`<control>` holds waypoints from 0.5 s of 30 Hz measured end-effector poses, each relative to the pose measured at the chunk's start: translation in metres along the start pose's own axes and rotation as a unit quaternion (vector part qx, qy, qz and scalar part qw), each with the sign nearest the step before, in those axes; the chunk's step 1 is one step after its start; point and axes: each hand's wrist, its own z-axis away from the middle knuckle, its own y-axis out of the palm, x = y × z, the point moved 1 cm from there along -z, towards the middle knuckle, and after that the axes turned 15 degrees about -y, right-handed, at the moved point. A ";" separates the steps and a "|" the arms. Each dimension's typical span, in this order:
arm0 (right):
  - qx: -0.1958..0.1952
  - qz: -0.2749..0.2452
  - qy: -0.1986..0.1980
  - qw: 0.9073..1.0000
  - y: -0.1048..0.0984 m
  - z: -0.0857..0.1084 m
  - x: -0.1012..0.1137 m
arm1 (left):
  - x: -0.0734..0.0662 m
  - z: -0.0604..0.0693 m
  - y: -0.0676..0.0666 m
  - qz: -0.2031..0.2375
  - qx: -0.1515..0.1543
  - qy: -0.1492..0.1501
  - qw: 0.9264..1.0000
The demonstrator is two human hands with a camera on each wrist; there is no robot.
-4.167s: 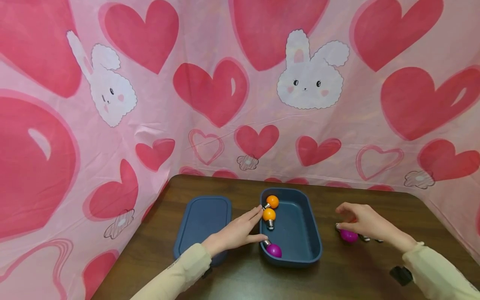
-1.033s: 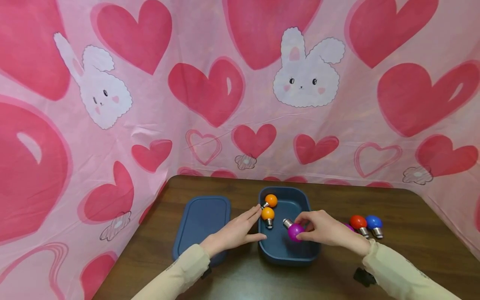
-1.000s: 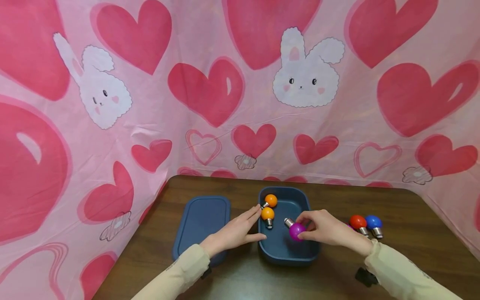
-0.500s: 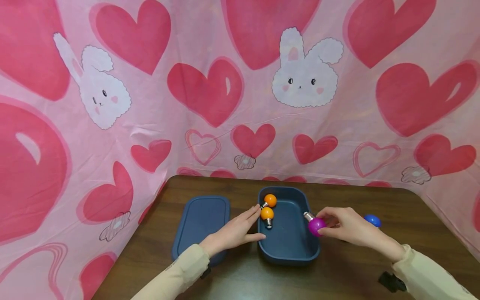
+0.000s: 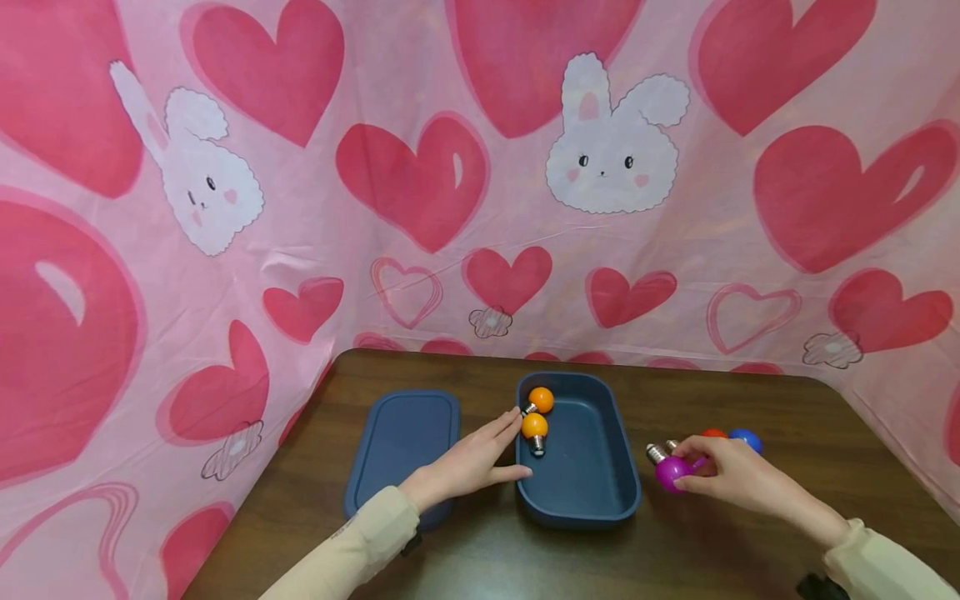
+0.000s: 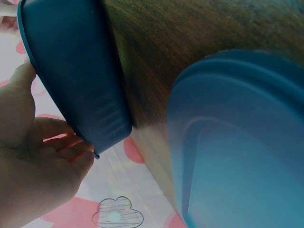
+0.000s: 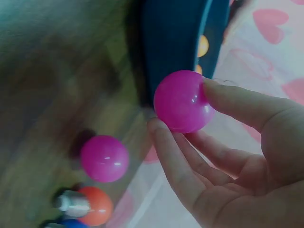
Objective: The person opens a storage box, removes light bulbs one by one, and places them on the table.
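One purple bulb (image 5: 672, 475) is being pinched by the right hand (image 5: 742, 480), outside three o'clock of the box (image 5: 588, 483); left hand (image 5: 472, 463), unclenched, is touching it at nine. Slack pinch would be risking a drop.

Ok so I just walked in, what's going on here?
A person is sorting through colored bulbs: their right hand pinches a purple bulb just right of an open blue box, while their left hand touches the box's left rim. Two orange bulbs lie inside it. Another purple bulb, a red bulb and a blue bulb are on the table by the right hand. What looks like the lid lies left of the box.
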 end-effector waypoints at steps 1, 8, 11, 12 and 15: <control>-0.003 0.005 0.001 1.000 0.002 0.003 -0.002 | 0.000 0.000 0.000 0.000 0.000 0.000 1.000; -0.011 0.038 0.018 0.999 0.013 0.018 -0.016 | 0.000 0.000 0.000 0.003 0.002 -0.004 1.000; -0.007 0.040 0.018 0.999 0.015 0.023 -0.023 | 0.000 -0.001 0.000 0.004 0.003 -0.005 1.000; -0.005 0.038 0.020 0.999 0.016 0.025 -0.026 | 0.000 -0.001 -0.001 0.004 0.003 -0.005 1.000; -0.003 0.038 0.024 0.999 0.018 0.028 -0.031 | 0.000 0.000 -0.001 0.005 0.003 -0.005 1.000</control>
